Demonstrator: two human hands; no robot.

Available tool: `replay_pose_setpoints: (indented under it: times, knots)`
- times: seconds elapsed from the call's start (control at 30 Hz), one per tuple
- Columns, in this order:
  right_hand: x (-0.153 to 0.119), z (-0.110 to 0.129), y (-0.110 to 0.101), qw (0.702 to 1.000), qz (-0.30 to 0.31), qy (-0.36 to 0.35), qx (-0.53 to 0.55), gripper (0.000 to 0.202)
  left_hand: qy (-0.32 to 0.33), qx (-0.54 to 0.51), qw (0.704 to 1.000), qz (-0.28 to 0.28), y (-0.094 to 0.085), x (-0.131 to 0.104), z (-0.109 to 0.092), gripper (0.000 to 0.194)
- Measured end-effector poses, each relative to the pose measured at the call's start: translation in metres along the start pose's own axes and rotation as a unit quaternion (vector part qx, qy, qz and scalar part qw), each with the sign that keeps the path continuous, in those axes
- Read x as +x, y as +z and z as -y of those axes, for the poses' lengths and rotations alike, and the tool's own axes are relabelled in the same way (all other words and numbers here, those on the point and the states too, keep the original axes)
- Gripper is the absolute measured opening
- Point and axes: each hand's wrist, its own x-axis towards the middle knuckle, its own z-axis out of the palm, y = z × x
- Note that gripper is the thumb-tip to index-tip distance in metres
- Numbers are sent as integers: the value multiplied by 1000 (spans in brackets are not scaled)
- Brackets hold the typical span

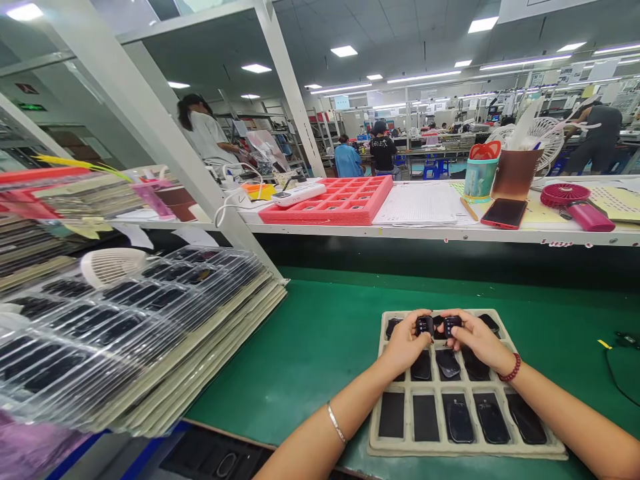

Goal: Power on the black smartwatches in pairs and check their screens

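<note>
My left hand (406,343) is closed on a small black smartwatch (425,325) with a lit screen. A second smartwatch (453,326), much like the first, is pinched in my right hand (477,339). Both screens face me, side by side, above the far row of a beige compartment tray (409,385). Dark glossy watch-like devices, one a black device (459,419), lie in several of its compartments. Two near-left compartments show only a flat black lining (391,415). My hands and forearms cover parts of the tray.
Stacked clear plastic trays (165,300) holding dark items tilt at the left, a white fan head (113,267) on them. A shelf across the back carries a red foam tray (327,203), papers (420,203), a phone (504,213) and a pink handheld fan (577,205). A cable (617,373) lies at right.
</note>
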Motion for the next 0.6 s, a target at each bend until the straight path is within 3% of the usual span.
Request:
replay_pose_setpoints:
  times: [0.23,0.4,0.6]
  knots:
    - [-1,1,3,999,8,-13,-37,38,5,-6,1000,7,2,-1,-3,45]
    - [0,-1,-1,999,16,-11,-29,29,4,-26,1000,17,2,-3,-10,27]
    - [0,-1,0,999,15,-7,-30,28,6,-25,999,22,2,-3,-9,25]
